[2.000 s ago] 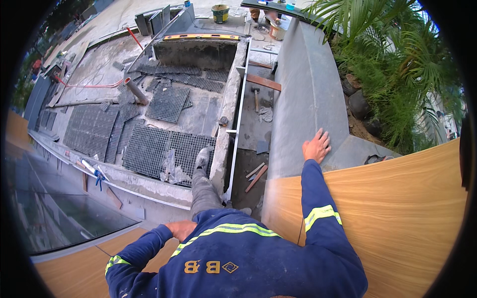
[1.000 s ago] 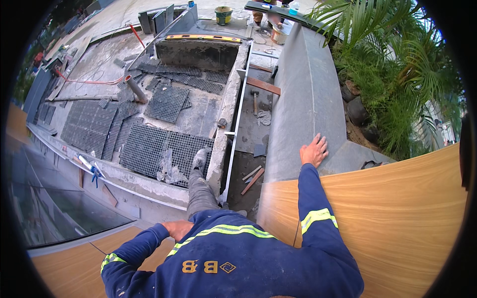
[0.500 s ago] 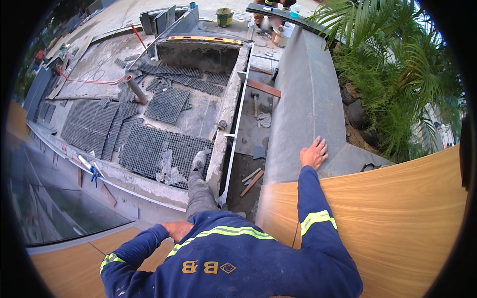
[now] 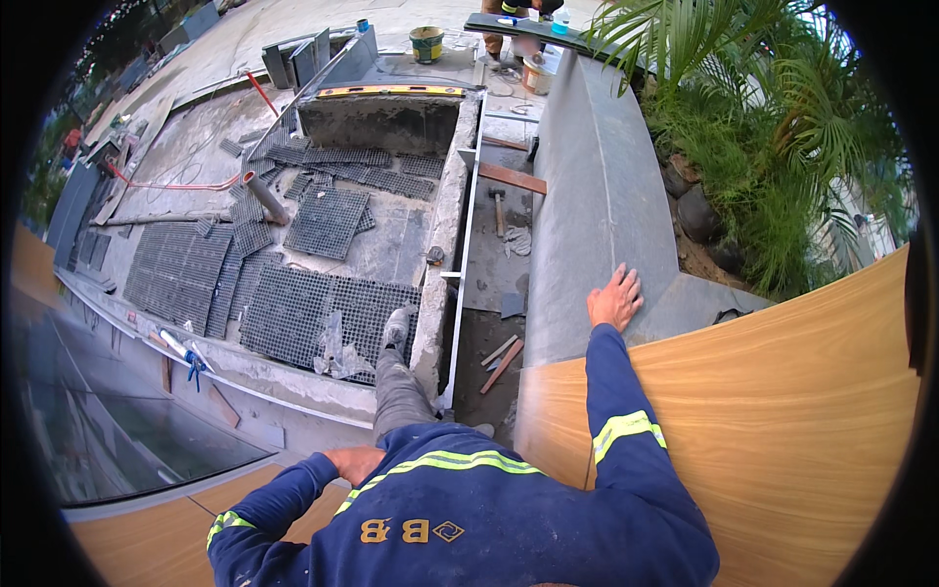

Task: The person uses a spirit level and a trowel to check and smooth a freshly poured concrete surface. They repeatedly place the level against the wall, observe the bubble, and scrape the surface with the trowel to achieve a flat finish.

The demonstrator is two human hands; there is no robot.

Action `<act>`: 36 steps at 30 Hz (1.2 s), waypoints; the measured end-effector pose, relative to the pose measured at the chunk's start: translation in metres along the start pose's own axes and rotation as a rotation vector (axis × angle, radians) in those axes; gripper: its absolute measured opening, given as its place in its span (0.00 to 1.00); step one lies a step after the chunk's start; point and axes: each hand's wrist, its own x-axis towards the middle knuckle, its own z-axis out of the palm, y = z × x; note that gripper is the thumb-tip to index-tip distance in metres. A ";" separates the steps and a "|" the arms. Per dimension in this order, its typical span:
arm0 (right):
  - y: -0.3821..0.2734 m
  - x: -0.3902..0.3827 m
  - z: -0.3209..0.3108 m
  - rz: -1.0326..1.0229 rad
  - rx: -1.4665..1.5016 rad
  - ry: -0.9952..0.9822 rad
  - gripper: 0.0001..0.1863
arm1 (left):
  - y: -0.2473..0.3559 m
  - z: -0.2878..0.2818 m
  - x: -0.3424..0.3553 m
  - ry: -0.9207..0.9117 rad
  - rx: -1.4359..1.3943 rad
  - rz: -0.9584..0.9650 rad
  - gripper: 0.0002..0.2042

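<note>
My right hand [image 4: 615,297] lies with spread fingers on the grey stone top of a low wall [image 4: 608,186], where it meets the wood-grain panel [image 4: 724,382]. Nothing is held in it. My left hand [image 4: 356,463] rests against my left side at the waist; its fingers are hidden by my body. My left foot in a light shoe [image 4: 396,328] stands on black plastic grid mats [image 4: 293,303] inside a concrete basin. A crumpled clear plastic sheet [image 4: 340,352] lies by that foot.
A metal-edged gap right of the basin holds a hammer [image 4: 499,210], a glove [image 4: 518,241] and wood strips [image 4: 502,366]. A reddish board [image 4: 513,178] bridges it. A yellow level [image 4: 391,91] tops the far rim. A caulking gun [image 4: 186,352] sits left. Plants [image 4: 743,166] grow right; another person [image 4: 494,44] stands far off.
The view has shifted slightly, so the basin appears a little higher and the wall a little farther left. My right hand stays on the wall and my left hand at my waist.
</note>
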 end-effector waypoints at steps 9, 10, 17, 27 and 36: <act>0.001 0.001 -0.001 0.004 -0.013 -0.006 0.42 | 0.011 -0.009 0.001 -0.086 -0.005 -0.068 0.32; 0.002 0.002 -0.003 0.008 -0.018 -0.004 0.42 | 0.012 -0.011 0.001 -0.103 0.010 -0.079 0.34; 0.001 0.001 0.000 0.002 -0.013 -0.002 0.42 | 0.007 -0.009 0.001 -0.131 0.013 -0.094 0.38; 0.003 0.002 0.006 -0.001 0.001 0.021 0.44 | 0.001 -0.007 0.001 -0.143 -0.009 -0.093 0.39; 0.001 0.001 0.001 0.004 -0.002 0.003 0.42 | -0.015 0.001 0.001 -0.170 0.005 -0.111 0.39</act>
